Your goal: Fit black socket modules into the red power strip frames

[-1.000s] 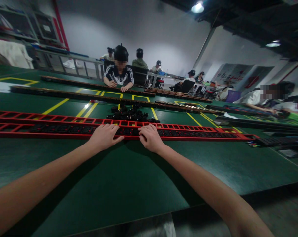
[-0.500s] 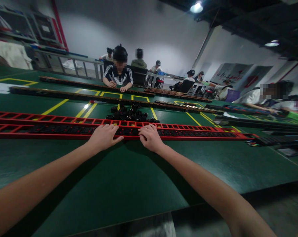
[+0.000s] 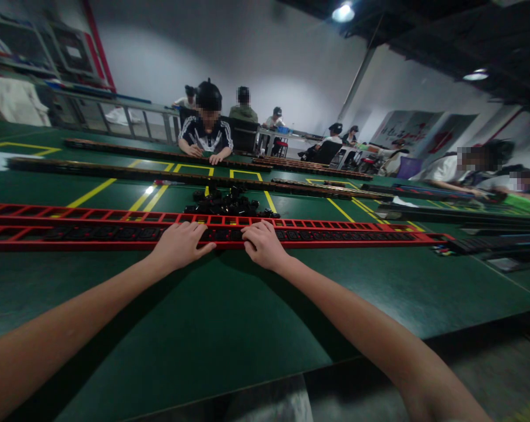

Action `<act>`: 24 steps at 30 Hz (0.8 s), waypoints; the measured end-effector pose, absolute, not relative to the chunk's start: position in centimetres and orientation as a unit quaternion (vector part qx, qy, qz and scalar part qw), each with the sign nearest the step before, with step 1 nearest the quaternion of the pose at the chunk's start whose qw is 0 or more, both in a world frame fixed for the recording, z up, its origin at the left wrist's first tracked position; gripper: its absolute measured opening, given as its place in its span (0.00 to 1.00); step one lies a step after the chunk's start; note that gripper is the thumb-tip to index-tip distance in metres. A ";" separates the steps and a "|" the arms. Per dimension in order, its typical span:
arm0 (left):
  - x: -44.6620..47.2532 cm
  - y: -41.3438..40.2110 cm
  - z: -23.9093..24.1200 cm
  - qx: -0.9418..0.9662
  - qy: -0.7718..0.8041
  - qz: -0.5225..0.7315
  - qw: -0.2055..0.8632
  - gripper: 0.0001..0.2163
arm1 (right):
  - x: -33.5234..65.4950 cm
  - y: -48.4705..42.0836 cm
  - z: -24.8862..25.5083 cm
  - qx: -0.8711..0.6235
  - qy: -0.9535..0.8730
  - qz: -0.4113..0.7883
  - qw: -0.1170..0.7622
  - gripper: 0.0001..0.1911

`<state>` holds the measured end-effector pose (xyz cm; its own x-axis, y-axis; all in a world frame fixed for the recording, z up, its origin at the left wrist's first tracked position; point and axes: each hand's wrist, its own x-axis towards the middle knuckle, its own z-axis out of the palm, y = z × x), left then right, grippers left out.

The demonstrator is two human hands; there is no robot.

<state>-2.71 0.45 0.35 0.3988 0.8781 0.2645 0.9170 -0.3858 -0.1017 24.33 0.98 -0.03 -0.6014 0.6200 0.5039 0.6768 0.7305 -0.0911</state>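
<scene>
A long red ladder-like frame (image 3: 93,247) lies across the green table, with a row of black square inserts (image 3: 142,234) that look like socket modules in its near channel. My left hand (image 3: 181,242) rests flat over the frame, fingers stretched across it and thumb apart along the near rail. To its right, my right hand (image 3: 265,244) bends its fingers down onto the same row. Those fingers are drawn together at the inserts; whether they grip one is hidden. Just behind the frame sits a heap of small black parts (image 3: 225,204).
Long dark strips (image 3: 128,171) lie across the table beyond the heap. Yellow tape lines (image 3: 93,192) mark the green tabletop (image 3: 194,334). A co-worker (image 3: 207,132) sits opposite; others work farther back and at right. More dark strips (image 3: 449,219) lie at right.
The whole view has shifted slightly, so everything appears a little farther left. Both hands keep nearly the same places and poses on the red frame.
</scene>
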 end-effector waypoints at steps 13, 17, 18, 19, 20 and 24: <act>-2.8 0.6 0.0 -0.831 -0.537 -0.088 0.118 0.30 | 24.2 0.8 0.1 -0.405 -0.886 -0.081 0.212 0.19; -2.8 0.5 0.2 -0.831 -0.538 -0.081 0.115 0.30 | 24.4 1.2 0.4 -0.422 -0.891 -0.078 0.152 0.27; -2.8 0.5 0.2 -0.831 -0.538 -0.082 0.113 0.30 | 24.4 1.3 0.5 -0.426 -0.890 -0.077 0.142 0.28; -2.8 0.5 0.3 -0.831 -0.539 -0.085 0.110 0.30 | 24.5 1.4 0.6 -0.430 -0.889 -0.076 0.135 0.29; -2.8 0.5 0.3 -0.830 -0.540 -0.089 0.106 0.30 | 24.5 1.5 0.6 -0.432 -0.889 -0.076 0.130 0.30; -2.8 0.3 0.4 -0.829 -0.542 -0.101 0.097 0.31 | 24.6 2.0 1.0 -0.432 -0.890 -0.076 0.125 0.33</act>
<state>-2.82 0.35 0.38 0.3924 0.8785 0.2725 0.9177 -0.3939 -0.0518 24.61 1.98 1.03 -0.5961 0.7492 0.2889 0.7873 0.6160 0.0271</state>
